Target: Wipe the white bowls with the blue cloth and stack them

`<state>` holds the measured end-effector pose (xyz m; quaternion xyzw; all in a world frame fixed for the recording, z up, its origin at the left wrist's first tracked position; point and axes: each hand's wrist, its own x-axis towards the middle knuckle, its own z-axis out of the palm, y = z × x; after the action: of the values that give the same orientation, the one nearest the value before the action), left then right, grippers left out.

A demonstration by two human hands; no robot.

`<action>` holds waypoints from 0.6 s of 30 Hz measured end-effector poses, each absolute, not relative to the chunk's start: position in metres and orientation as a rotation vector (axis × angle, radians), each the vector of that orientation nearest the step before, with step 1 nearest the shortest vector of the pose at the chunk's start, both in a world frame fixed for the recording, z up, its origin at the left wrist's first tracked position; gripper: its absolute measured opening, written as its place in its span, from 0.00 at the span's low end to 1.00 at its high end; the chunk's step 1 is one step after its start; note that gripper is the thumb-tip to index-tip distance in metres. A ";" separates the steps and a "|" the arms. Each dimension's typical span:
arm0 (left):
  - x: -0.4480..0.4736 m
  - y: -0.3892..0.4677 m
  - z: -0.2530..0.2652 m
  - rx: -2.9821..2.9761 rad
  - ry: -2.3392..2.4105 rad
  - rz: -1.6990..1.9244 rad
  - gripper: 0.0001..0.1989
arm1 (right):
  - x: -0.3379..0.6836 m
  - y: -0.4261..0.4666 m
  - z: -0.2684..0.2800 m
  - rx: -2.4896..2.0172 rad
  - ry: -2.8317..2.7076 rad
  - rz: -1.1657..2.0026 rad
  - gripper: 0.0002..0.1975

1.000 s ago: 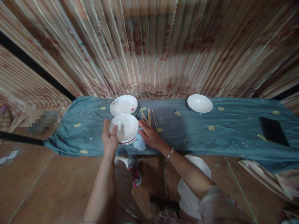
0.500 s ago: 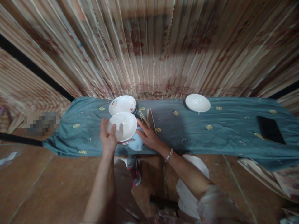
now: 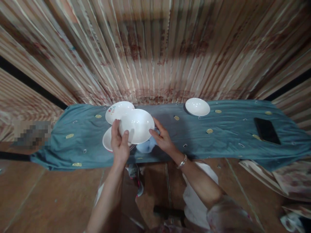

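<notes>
Both my hands hold a plain white bowl (image 3: 138, 125) above the table. My left hand (image 3: 119, 140) grips its left rim, thumb on the inside. At the right rim, my right hand (image 3: 163, 135) grips with its thumb on the edge. A light blue cloth (image 3: 145, 146) lies below the bowl, close to my right hand; whether my right fingers touch it is hidden. Under and left of the held bowl sits another white bowl (image 3: 107, 139), partly covered. Behind it stands a white plate with a floral rim (image 3: 118, 110).
On the blue-green table cover (image 3: 225, 136), another white bowl (image 3: 197, 107) stands toward the back right. A dark flat object (image 3: 267, 130) lies near the right end. A pleated curtain (image 3: 155, 58) hangs behind the table, and dark bars slant at both sides.
The held white bowl has risen off the stack and moved right, with both hands following. The bowl beneath is now partly exposed, and the chopsticks are now hidden. The view has shifted slightly.
</notes>
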<state>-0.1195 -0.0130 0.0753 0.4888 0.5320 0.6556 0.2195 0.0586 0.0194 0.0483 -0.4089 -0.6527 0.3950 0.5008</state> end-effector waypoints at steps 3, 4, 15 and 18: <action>-0.096 -0.010 0.071 1.331 1.386 1.752 0.39 | 0.086 0.030 0.044 -1.009 -1.555 0.914 0.30; -0.089 -0.008 0.068 1.312 1.342 1.730 0.39 | 0.095 0.034 0.043 -1.028 -1.550 0.904 0.29; -0.023 0.010 0.037 0.622 0.929 1.291 0.36 | 0.171 0.044 0.015 -1.179 -1.381 0.876 0.28; -0.015 0.012 0.027 0.540 0.923 1.215 0.32 | 0.176 0.045 0.008 -1.180 -1.409 0.900 0.28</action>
<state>-0.0145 0.0117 0.0273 0.2413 0.4128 0.5432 0.6901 0.1764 0.0450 0.0084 -0.4925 -0.5878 0.3755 0.5206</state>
